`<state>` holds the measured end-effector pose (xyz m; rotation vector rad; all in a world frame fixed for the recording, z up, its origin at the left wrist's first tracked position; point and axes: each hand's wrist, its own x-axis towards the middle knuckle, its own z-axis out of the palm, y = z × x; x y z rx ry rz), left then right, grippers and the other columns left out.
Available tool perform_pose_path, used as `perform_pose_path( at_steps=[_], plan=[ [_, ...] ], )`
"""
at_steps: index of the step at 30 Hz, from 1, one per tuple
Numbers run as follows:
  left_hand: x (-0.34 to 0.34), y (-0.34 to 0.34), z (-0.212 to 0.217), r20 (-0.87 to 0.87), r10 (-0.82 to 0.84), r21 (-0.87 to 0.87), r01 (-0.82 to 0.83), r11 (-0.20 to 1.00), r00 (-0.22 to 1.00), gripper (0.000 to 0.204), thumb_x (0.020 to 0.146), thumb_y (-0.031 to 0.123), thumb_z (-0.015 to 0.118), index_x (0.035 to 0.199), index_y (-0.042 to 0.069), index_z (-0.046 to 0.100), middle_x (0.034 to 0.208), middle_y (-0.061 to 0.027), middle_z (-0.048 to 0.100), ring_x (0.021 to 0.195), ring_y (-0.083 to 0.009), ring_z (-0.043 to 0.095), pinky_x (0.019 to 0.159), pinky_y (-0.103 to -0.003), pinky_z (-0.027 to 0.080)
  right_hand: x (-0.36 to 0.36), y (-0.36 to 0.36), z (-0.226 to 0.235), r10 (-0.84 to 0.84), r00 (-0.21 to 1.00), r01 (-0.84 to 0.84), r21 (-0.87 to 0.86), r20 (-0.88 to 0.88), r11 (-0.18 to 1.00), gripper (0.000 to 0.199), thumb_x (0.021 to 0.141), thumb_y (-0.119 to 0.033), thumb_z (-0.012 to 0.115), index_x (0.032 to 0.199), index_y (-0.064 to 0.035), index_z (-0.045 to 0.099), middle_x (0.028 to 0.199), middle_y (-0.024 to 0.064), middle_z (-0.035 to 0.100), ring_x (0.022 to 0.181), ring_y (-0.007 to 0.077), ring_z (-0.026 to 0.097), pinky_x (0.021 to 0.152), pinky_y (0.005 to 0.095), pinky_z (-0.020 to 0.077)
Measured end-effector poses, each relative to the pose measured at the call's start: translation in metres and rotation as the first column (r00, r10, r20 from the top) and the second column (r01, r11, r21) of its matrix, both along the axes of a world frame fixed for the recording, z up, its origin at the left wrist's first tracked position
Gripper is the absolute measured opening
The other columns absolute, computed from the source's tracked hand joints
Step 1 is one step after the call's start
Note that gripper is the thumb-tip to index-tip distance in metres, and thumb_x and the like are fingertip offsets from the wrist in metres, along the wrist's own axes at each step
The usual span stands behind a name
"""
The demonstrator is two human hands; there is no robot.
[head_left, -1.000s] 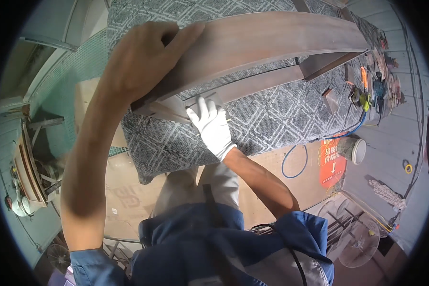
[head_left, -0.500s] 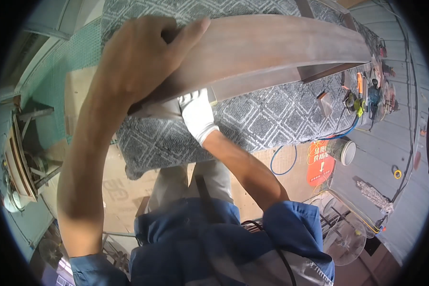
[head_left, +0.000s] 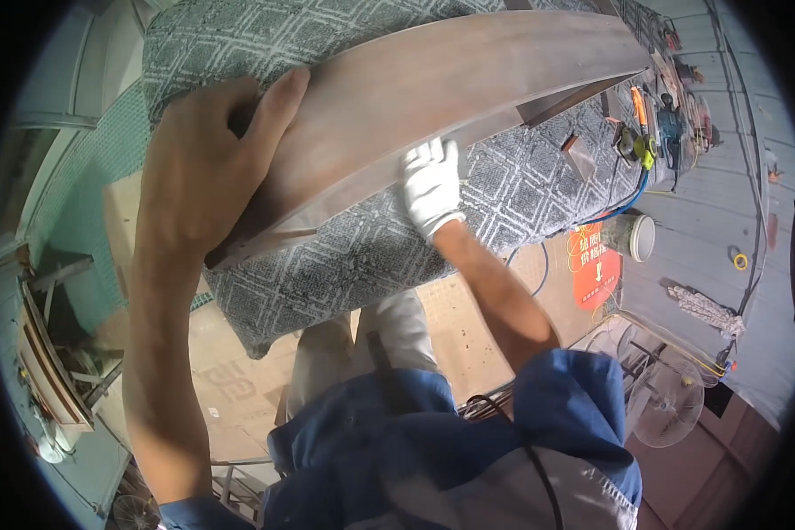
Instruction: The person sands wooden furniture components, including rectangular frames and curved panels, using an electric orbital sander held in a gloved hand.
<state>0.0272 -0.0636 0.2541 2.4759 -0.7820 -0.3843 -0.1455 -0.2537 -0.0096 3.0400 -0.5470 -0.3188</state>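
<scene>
A long, curved brown wooden piece point(head_left: 433, 79), like a furniture part with a raised broad side, stands on a grey patterned padded cover point(head_left: 362, 256). My left hand point(head_left: 199, 159), bare, grips its left end, with the thumb along the top edge. My right hand point(head_left: 433, 187), in a white glove, reaches to the inner face below the near edge, around the middle of the piece. Its fingers are stretched out together against that face, the tips partly in shade. Anything beneath the right palm is hidden from view.
To the right on the cover lie a small wooden offcut point(head_left: 579, 157) and a green-and-black power tool point(head_left: 640, 146) with a blue hose. A white bucket point(head_left: 642, 238) and a fan point(head_left: 667, 402) stand at right. Curved wooden parts point(head_left: 49, 362) lean at left.
My right hand has slid rightward along the inner face, from near the left end to the middle. The piece and my left hand appear further left in view, as the view has shifted.
</scene>
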Motion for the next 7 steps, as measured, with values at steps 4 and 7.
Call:
perform_pose_path(
  at_steps=[4, 7],
  plan=[
    [0.004, -0.001, -0.007, 0.054, -0.011, -0.084, 0.015, 0.996, 0.998, 0.065, 0.101, 0.057, 0.060, 0.078, -0.003, 0.068, 0.064, -0.0180, 0.060, 0.057, -0.0306, 0.054, 0.064, -0.046, 0.044, -0.006, 0.137, -0.039, 0.309, 0.940, -0.310, -0.019, 0.142, 0.951, 0.062, 0.103, -0.029, 0.043, 0.161, -0.0108, 0.038, 0.172, 0.0125, 0.030, 0.157, 0.0291, 0.031, 0.128, 0.0547, 0.0220],
    [0.008, -0.004, -0.018, 0.104, -0.007, -0.156, 0.023, 0.988, 0.995, 0.060, 0.101, 0.058, 0.061, 0.104, 0.001, 0.079, 0.083, -0.0214, 0.072, 0.074, -0.0295, 0.066, 0.078, -0.040, 0.053, 0.002, 0.106, -0.026, 0.230, 0.969, -0.195, 0.302, -0.086, 0.933, 0.072, 0.098, -0.026, 0.053, 0.166, -0.0175, 0.030, 0.172, 0.0115, 0.031, 0.158, 0.0302, 0.029, 0.128, 0.0551, 0.0204]
  ],
)
